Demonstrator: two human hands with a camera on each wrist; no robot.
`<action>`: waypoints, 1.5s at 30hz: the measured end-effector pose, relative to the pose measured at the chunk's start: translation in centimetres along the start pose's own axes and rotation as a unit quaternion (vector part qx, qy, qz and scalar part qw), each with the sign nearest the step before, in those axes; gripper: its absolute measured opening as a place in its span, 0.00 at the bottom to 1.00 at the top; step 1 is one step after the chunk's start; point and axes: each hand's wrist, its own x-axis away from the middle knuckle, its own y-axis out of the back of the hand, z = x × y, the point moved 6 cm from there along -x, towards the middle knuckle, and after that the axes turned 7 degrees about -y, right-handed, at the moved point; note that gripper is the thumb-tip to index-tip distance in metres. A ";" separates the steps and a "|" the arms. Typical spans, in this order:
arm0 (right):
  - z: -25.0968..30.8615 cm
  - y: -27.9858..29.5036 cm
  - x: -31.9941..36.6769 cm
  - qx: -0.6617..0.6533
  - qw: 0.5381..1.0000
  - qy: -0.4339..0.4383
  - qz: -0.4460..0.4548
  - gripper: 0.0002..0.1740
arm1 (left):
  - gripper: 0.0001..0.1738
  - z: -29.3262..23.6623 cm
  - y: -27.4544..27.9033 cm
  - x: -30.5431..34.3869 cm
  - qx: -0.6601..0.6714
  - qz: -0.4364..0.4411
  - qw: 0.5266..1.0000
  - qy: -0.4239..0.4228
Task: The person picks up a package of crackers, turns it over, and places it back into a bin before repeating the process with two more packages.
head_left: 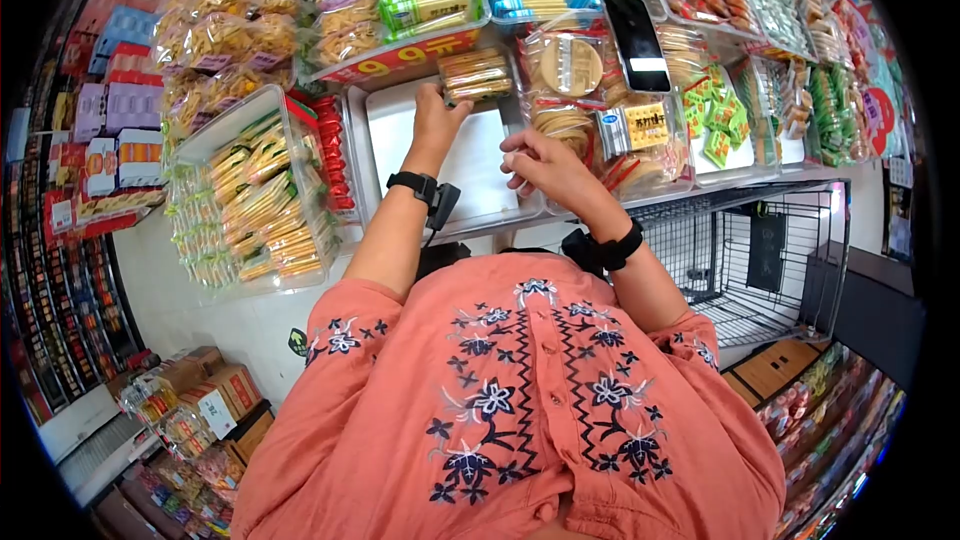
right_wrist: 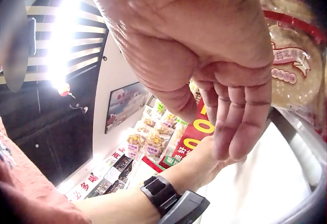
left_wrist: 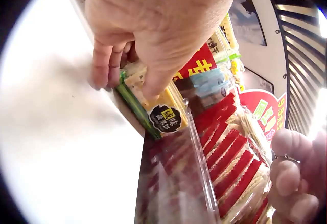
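Pinches a biscuit pack (head_left: pixel 476 75) with the left hand (head_left: pixel 437 118), fingers (left_wrist: pixel 104 65) curled together over one side, thumb pressed on the other. Sits at the 12 o'clock end of a white bin (head_left: pixel 480 185); cannot tell whether resting on the floor or lifted just off it. Holds the right hand (head_left: pixel 548 168) at 3 o'clock of the left, just apart, over the bin's right side, fingers loosely curled and gripping nothing.

Probably handles light and fairly stiff: clear film over stacked biscuits (green strip along one edge in the left wrist view). Likely slick to the touch and brittle inside, so apt to crack under a hard squeeze or a drop. Best taken across the short width, flat pads on both broad faces, not fingertips digging in.

At 2 o'clock of the pack, a phone (head_left: pixel 637 40) lying on cracker bags.
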 end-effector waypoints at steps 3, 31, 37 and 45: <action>-0.1 -0.1 0.0 0.002 1.000 0.000 0.004 0.21 | 0.37 -0.5 0.1 0.0 -0.029 -0.014 0.999 -0.018; 2.6 -3.2 -2.0 0.051 0.996 0.009 0.067 0.19 | 0.35 -7.7 6.5 3.0 -0.046 -0.010 0.999 -0.022; 5.6 -7.0 -2.9 0.085 0.988 0.043 0.120 0.20 | 0.20 -15.2 16.0 7.1 -0.008 -0.035 0.994 -0.102; 5.8 -10.6 -4.1 0.127 0.970 0.060 0.198 0.17 | 0.14 -13.1 31.5 9.6 -0.165 -0.062 0.983 -0.046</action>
